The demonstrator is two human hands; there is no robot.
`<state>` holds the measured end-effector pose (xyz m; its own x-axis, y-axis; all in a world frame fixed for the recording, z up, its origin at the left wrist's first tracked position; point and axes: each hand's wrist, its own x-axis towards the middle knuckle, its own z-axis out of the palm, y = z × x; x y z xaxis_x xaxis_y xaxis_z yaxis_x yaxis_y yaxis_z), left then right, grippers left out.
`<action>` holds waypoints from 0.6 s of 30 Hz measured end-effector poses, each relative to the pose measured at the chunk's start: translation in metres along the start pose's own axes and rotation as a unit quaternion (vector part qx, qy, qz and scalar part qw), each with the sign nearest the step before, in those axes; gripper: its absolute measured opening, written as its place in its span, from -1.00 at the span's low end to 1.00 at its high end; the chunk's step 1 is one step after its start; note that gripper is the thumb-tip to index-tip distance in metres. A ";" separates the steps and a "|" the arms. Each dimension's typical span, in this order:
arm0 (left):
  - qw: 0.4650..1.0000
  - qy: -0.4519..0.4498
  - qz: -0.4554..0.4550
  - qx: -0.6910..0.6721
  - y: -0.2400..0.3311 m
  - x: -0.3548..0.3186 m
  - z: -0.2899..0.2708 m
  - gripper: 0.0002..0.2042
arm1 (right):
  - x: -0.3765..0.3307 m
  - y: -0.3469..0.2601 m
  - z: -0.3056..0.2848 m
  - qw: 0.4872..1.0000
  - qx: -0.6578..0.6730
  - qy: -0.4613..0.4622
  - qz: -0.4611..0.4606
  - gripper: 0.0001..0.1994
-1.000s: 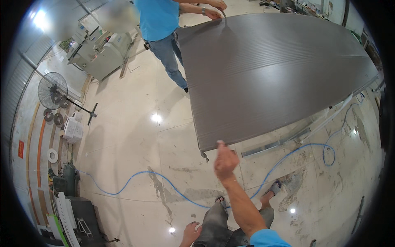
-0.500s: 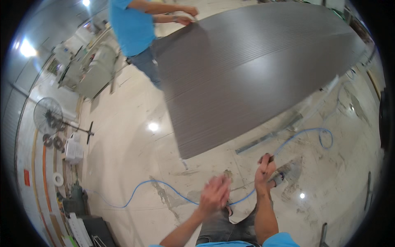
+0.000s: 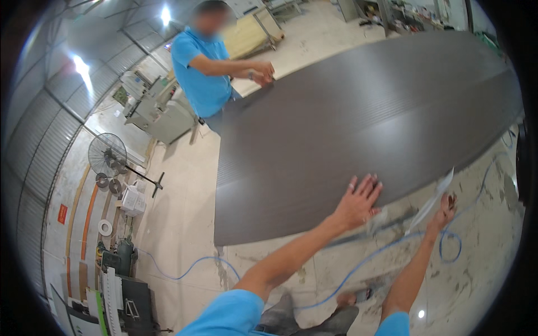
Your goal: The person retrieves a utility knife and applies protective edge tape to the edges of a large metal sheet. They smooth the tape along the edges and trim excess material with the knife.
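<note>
A large dark grey-brown panel point(image 3: 314, 162) with fine lines stretches across the middle. My left hand point(image 3: 360, 199) lies on its near edge, fingers spread and holding nothing. Beyond the near edge, my right hand point(image 3: 444, 211) is raised with its fingers curled; a small dark thing shows at the fingertips, too small to name. Beside that hand a strip of clear film point(image 3: 431, 203) hangs along the panel's edge. I cannot tell whether the fingers touch the film.
A co-worker in a blue shirt point(image 3: 197, 78) stands at the far left edge, hands together over the panel. A blue hose point(image 3: 358, 269) winds over the tiled floor. A standing fan point(image 3: 107, 155), a white box point(image 3: 133, 200) and machines point(image 3: 168, 115) are at the left.
My left hand has gone from in front of my body onto the panel. My right hand has moved right and forward, next to the film. The view has tilted up.
</note>
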<state>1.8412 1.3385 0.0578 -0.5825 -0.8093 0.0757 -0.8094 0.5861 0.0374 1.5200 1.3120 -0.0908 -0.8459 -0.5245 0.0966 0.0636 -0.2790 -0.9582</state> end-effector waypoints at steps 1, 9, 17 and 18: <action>0.999 0.037 0.005 0.017 0.002 0.010 0.002 -0.28 | 0.015 -0.004 0.002 1.000 0.011 -0.008 -0.003 -0.65; 1.000 0.024 0.006 -0.004 0.011 0.024 0.010 -0.29 | 0.036 -0.023 -0.016 0.976 -0.061 -0.174 0.116 -0.80; 0.998 -0.025 -0.019 -0.052 0.016 0.039 0.003 -0.30 | 0.075 -0.125 -0.153 0.911 -0.387 -0.144 -0.008 -0.78; 0.999 -0.023 -0.020 -0.029 0.020 0.038 0.003 -0.30 | 0.085 -0.145 -0.172 0.914 -0.382 -0.134 -0.003 -0.76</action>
<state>1.8026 1.3188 0.0581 -0.5542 -0.8320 0.0266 -0.8268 0.5539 0.0977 1.3481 1.4461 0.0105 -0.6790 -0.7310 0.0672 -0.4155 0.3072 -0.8561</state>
